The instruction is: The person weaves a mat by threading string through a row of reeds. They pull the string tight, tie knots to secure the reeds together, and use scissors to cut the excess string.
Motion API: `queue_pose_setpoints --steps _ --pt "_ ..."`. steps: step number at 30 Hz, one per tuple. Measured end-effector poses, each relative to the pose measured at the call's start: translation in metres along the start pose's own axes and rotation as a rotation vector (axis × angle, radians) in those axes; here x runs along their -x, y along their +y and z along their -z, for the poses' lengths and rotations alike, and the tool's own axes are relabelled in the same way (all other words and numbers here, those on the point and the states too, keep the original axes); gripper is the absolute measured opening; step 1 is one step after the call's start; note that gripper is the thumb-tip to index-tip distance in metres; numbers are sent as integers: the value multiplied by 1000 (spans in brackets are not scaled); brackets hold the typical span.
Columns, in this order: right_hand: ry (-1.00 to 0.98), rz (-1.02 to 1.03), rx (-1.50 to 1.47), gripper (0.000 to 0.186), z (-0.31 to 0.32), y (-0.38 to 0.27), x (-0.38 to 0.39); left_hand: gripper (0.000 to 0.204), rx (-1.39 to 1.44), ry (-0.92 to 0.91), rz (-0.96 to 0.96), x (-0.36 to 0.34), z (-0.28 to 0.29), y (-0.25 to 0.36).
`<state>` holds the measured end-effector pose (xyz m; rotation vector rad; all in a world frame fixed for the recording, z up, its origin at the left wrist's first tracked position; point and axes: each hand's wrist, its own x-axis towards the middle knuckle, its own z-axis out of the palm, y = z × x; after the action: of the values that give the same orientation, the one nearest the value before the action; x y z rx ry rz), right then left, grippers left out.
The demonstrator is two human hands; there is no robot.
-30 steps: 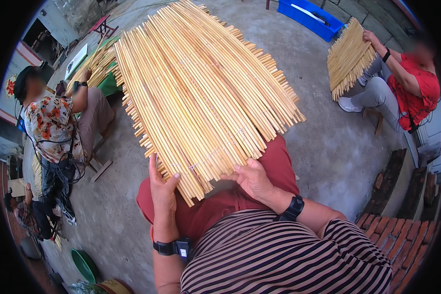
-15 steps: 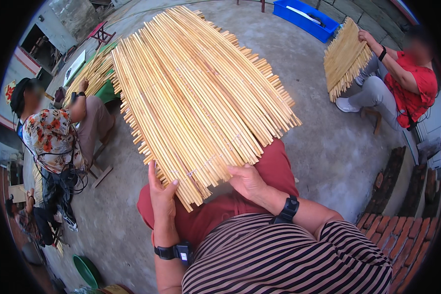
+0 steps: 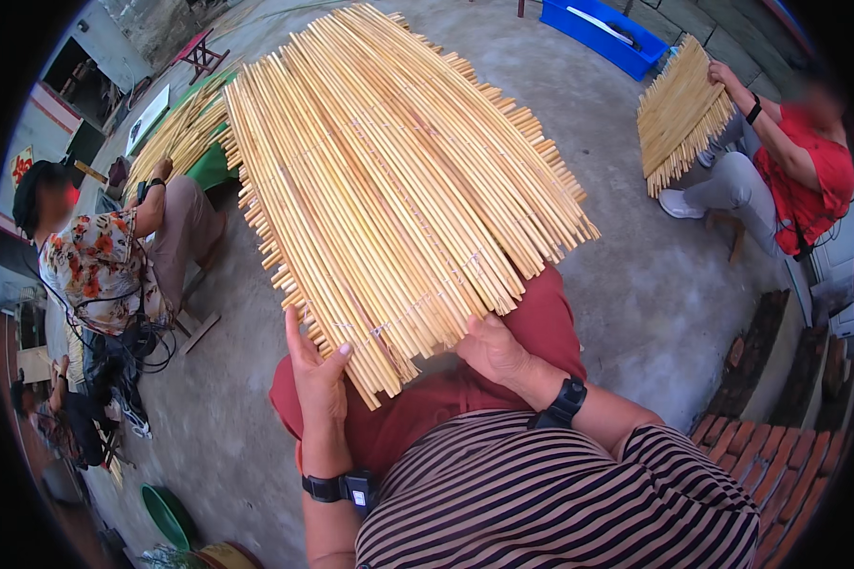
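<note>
A large mat of straw-coloured sticks (image 3: pixel 389 180), tied across with thin white stitching, slopes up from my red-trousered lap, with more stick ends showing beneath its top layer. My left hand (image 3: pixel 318 365) grips its near left corner, thumb along the side and fingers partly under the sticks. Further right, my right hand (image 3: pixel 493 353) holds the near edge, its thumb on the stick ends and its other fingers mostly hidden underneath.
People sit at left (image 3: pixel 95 266) and right (image 3: pixel 807 180), the right one holding a stick panel (image 3: pixel 683 114); another is at lower left. Around them are a blue bin (image 3: pixel 603 38), loose sticks (image 3: pixel 180 123), a green basin (image 3: pixel 166 517) and brick steps (image 3: pixel 759 455) at lower right.
The mat and both my hands dipped slightly, then shifted a little to the right, the mat's far part rising again in the picture. The grip looks the same.
</note>
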<state>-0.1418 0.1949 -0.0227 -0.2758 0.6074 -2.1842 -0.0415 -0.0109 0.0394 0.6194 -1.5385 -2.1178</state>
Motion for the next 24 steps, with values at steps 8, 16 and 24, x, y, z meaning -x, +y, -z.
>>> queue_pose_setpoints --steps 8,16,24 --pt "-123 -149 -42 66 12 7 22 74 -606 114 -284 19 16 0" --pt "-225 -310 47 68 9 16 21 59 123 156 63 13 21 15" --pt "-34 -11 -119 51 -13 0 9 48 307 72 165 -19 36 17"
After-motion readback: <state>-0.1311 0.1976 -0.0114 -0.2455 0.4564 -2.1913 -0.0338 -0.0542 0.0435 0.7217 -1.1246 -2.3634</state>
